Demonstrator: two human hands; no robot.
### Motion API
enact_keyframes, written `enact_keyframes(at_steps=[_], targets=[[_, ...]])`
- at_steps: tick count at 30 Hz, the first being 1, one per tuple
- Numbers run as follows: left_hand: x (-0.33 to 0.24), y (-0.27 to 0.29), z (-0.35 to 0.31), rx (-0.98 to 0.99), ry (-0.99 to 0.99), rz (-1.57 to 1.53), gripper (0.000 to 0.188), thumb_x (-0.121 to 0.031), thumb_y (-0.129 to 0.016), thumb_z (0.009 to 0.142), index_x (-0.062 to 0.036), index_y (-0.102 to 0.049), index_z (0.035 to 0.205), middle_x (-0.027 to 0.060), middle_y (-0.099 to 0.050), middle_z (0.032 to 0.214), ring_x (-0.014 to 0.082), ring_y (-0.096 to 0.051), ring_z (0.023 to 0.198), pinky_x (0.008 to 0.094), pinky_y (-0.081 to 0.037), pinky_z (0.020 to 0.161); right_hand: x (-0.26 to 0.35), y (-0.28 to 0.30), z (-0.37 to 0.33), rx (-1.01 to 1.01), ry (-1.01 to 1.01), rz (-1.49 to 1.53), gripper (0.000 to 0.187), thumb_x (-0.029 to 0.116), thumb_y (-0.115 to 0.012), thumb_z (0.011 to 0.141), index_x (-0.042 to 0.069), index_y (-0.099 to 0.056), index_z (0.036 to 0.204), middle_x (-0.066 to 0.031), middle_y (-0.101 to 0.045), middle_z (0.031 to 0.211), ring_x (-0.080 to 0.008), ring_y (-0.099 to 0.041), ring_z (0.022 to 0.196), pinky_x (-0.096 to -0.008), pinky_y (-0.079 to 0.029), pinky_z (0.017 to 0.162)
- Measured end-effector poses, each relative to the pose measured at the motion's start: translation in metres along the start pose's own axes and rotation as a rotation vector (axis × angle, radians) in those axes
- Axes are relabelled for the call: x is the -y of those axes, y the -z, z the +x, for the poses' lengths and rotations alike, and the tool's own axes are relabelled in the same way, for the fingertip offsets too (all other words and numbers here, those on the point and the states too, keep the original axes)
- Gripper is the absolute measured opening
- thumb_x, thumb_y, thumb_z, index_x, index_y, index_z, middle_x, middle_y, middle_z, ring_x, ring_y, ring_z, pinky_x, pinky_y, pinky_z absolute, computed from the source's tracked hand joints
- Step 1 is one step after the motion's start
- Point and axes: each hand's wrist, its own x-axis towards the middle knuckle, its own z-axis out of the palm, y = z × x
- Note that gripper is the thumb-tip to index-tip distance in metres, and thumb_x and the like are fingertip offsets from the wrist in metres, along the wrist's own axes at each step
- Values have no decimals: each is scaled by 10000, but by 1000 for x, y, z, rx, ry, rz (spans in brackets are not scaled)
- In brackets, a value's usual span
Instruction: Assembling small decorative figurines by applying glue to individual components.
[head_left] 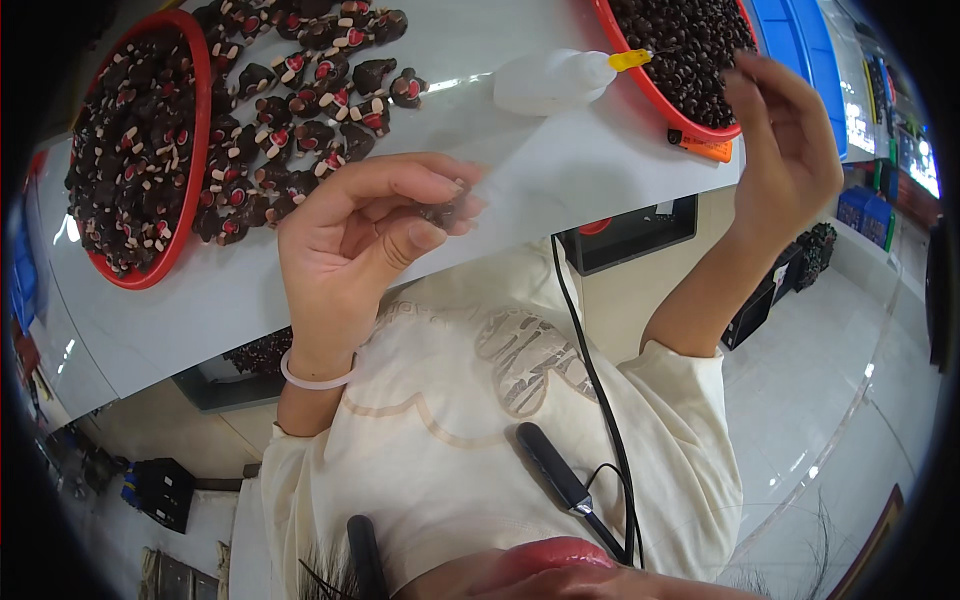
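Note:
My left hand [345,225] is closed over the table's near edge, with thumb and fingers pinching a small dark brown piece [438,212]; the fingers partly cover it. Raised at the right, my right hand [795,145] has thumb and forefinger together beside the red-rimmed basket [655,97] of small, shiny dark brown pieces [685,45]. What lies between those fingertips is too small to make out. A white squeeze bottle [550,82] with a yellow needle tip [630,60] lies between the hands, its tip pointing at that basket.
At the left a red basket [197,130] holds many dark brown figures with red and beige parts. More such figures [325,75] lie loose beside it on the white table [450,125]. An orange box [705,148] and a blue tray [795,60] are at the right. Black cable [590,360] hangs before me.

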Motion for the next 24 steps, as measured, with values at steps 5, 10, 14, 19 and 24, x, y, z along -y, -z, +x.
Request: enact_keyframes(at_steps=[5, 10, 14, 19, 24], targets=[[0, 2, 3, -8, -3, 57, 247, -92, -662, 787, 26, -539, 965, 238, -566, 1031, 241, -626, 822, 326, -536, 712, 28, -20, -37, 175, -65, 494, 219, -52, -713, 682, -101, -582, 851, -150, -626, 789, -175, -604, 654, -234, -494, 609], [1, 6, 2, 18, -17, -74, 219, 63, -584, 792, 80, -568, 1011, 186, -603, 1022, 221, -621, 887, 308, -522, 807, 57, -53, -53, 349, -100, 509, 382, 46, -797, 585, -92, -556, 847, -150, -610, 762, -186, -597, 624, -233, -480, 564], [5, 7, 1, 20, -80, 7, 208, 71, -593, 783, 83, -582, 990, 173, -618, 993, 203, -616, 898, 285, -521, 785, 55, -72, -53, 446, 179, 434, 406, 111, -819, 535, -87, -579, 796, -115, -607, 691, -169, -582, 590, -235, -459, 518], [7, 10, -2, 24, -134, 71, 209, 85, -600, 766, 73, -608, 974, 159, -624, 975, 191, -615, 899, 245, -519, 736, 56, -75, -57, 373, 396, 373, 323, 65, -797, 565, -76, -589, 767, -133, -615, 684, -182, -593, 582, -229, -464, 499], [9, 3, -5, -11, -320, 382, 250, 161, -593, 707, 66, -628, 935, 173, -629, 929, 193, -629, 847, 230, -535, 651, 61, -65, -61, 449, 123, 325, 245, -29, -769, 595, -71, -567, 728, -135, -614, 683, -181, -615, 611, -225, -491, 542]])
